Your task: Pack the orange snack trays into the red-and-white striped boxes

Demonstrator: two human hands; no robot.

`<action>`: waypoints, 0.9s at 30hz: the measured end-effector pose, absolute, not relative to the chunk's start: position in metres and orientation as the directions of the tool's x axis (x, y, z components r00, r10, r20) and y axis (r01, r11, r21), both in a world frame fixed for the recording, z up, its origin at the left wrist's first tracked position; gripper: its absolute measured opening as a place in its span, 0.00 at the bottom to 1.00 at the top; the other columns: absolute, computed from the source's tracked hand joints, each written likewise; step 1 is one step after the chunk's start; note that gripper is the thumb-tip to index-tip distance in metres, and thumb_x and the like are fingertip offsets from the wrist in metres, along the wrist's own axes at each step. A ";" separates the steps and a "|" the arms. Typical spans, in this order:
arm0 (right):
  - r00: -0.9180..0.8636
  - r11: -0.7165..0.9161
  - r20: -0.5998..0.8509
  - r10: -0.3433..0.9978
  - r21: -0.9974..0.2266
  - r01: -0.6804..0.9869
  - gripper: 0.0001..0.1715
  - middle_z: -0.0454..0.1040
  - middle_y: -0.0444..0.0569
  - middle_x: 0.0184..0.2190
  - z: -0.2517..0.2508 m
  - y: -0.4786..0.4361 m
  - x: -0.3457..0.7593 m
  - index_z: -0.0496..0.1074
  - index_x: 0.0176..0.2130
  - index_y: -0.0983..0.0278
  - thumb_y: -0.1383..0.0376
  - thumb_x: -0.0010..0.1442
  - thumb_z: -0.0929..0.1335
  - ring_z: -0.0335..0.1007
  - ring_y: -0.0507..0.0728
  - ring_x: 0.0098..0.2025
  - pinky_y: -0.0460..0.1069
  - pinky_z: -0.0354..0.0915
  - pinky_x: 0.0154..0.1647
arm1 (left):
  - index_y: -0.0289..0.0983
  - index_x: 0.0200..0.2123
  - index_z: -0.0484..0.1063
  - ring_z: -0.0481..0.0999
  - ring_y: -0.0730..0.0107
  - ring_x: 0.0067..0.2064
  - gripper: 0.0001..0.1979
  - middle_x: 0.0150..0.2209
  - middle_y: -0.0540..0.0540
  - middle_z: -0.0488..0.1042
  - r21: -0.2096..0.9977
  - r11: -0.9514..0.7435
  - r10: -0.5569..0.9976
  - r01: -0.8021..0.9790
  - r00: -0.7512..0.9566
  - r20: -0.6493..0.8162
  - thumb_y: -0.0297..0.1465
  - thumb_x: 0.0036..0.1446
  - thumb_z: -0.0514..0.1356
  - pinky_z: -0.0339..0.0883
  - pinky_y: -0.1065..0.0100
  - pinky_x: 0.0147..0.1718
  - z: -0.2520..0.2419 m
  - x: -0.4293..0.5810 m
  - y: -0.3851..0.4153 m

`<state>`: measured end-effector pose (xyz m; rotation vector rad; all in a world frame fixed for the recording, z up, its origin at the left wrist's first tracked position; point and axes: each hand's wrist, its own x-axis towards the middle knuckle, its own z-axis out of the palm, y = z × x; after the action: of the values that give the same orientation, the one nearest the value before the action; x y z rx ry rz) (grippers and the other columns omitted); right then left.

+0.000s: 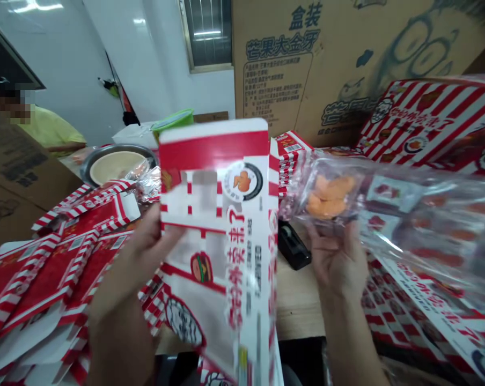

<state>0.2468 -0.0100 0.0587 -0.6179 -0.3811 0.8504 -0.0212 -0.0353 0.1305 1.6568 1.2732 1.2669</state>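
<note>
My left hand [154,241] grips the left edge of a red and white printed box [248,225] with clear windows, held upright in front of me. A burger picture and Chinese lettering show on its face. My right hand [339,252] is closed around the lower edge of a long clear plastic tray pack [381,214]. Orange pieces shaped like fried chicken lie in its near end, with white and red sachets and blurred reddish pieces farther right. The pack is apart from the box, to its right.
Flattened or unfilled red boxes [65,273] pile up at left. Behind stands a metal bowl [87,171]. A black tape dispenser [294,245] sits on the wooden table [301,305]. More striped boxes [427,123] are at right, before a big carton [274,69]. A person in yellow [55,126] is far left.
</note>
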 end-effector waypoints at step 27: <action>0.032 -0.158 -0.213 0.977 -0.810 -0.565 0.16 0.80 0.48 0.30 0.054 0.009 0.250 0.75 0.33 0.65 0.62 0.41 0.73 0.77 0.63 0.36 0.53 0.73 0.32 | 0.39 0.40 0.68 0.75 0.71 0.34 0.16 0.34 0.51 0.76 0.973 0.043 0.999 -0.226 -0.012 -0.047 0.40 0.49 0.62 0.67 0.73 0.32 0.050 0.049 -0.012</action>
<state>0.2496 0.0090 0.0545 -0.9316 -0.5957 1.5017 0.0494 -0.0115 0.0499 0.9999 1.0737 1.2874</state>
